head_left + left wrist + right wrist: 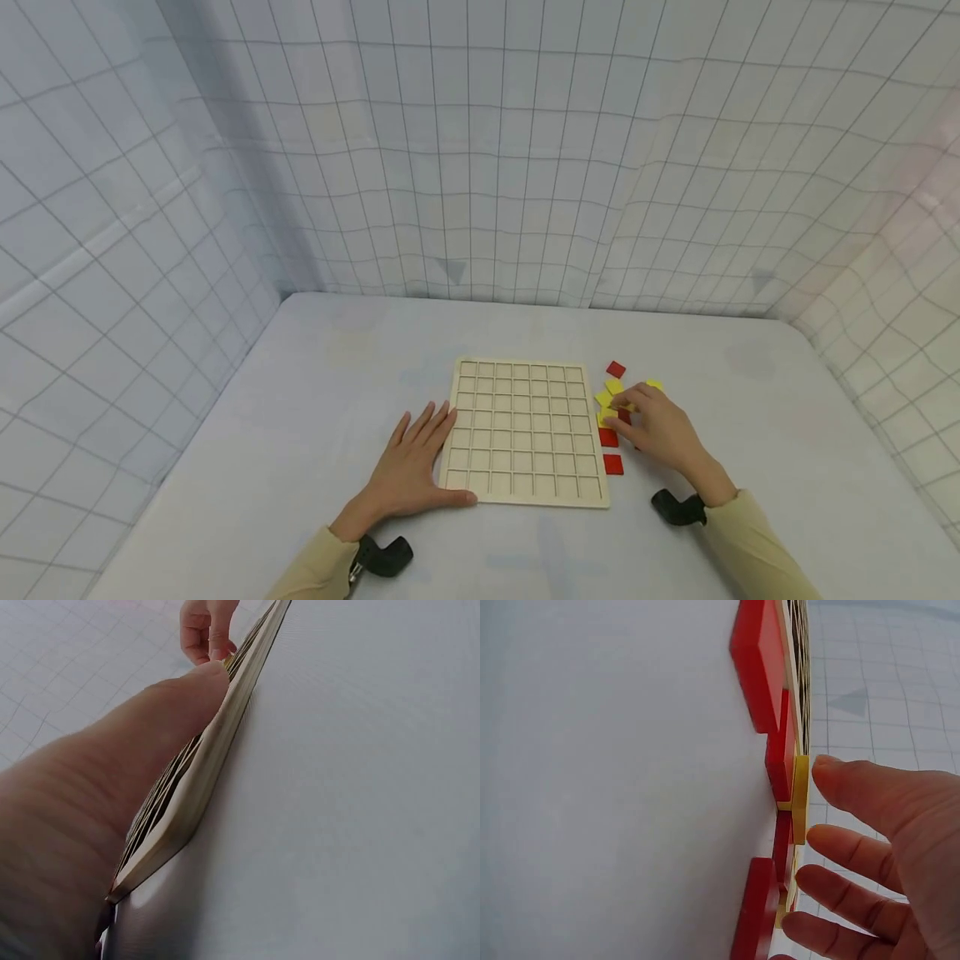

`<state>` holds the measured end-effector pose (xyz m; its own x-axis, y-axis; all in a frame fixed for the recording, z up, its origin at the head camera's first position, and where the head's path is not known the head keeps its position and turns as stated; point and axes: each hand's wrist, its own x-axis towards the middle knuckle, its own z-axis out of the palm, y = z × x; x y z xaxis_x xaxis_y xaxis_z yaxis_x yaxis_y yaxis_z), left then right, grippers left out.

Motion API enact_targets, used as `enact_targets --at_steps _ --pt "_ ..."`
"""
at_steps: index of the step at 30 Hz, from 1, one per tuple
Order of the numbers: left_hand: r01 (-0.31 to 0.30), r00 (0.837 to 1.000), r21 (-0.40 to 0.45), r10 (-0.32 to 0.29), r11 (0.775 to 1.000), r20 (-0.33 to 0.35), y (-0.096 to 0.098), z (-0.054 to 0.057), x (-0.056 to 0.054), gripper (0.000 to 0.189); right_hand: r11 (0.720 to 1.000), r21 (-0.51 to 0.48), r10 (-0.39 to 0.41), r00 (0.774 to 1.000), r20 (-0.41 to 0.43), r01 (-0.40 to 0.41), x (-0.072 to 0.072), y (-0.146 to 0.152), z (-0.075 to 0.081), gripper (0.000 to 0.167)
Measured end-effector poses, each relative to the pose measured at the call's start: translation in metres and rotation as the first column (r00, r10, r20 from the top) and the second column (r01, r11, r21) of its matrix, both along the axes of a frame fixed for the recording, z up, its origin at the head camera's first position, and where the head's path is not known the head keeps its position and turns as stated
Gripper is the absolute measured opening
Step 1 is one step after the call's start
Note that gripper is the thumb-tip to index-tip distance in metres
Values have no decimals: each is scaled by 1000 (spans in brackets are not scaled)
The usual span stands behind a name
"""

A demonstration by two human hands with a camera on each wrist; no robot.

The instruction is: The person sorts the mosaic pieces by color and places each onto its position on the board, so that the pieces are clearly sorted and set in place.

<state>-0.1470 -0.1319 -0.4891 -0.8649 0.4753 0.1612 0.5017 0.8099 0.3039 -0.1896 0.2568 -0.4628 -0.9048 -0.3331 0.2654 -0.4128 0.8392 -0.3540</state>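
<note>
A cream gridded board (525, 498) with square recesses lies on the table. My left hand (411, 471) rests at its left side, fingers spread along that edge and the thumb (199, 686) lying over the near rim. To the right of the board, my right hand (660, 427) hovers low over a small group of red and yellow square tiles. Its thumb and fingertips are right at a yellow tile (801, 799), parted from each other. That yellow tile lies on top of other tiles, partly over a red tile (781, 761).
Red tiles (613, 464) lie near the board's right edge, another red tile (616, 369) farther back. Yellow tiles (614, 387) sit between them, and another yellow tile (655, 384) is partly behind the right hand. Grid-patterned white curtains (487, 167) surround the white table (360, 350).
</note>
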Motion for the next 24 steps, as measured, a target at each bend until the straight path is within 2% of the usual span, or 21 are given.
enact_targets --at_steps 7,14,21,24 --pt "11 1000 -5 -11 1000 -11 -2 -2 -1 114 998 30 -50 995 84 48 -3 -4 4 33" --pt "15 1000 -6 -15 1000 -12 -2 -1 -1 106 999 37 -40 993 110 36 -4 -6 6 31" --pt "37 999 15 -37 999 -34 -3 0 0 98 998 -40 -34 988 153 40 -6 -7 5 32" --pt "42 998 22 -41 999 -40 -3 0 -1 94 995 -98 -17 986 167 34 -6 -6 5 27"
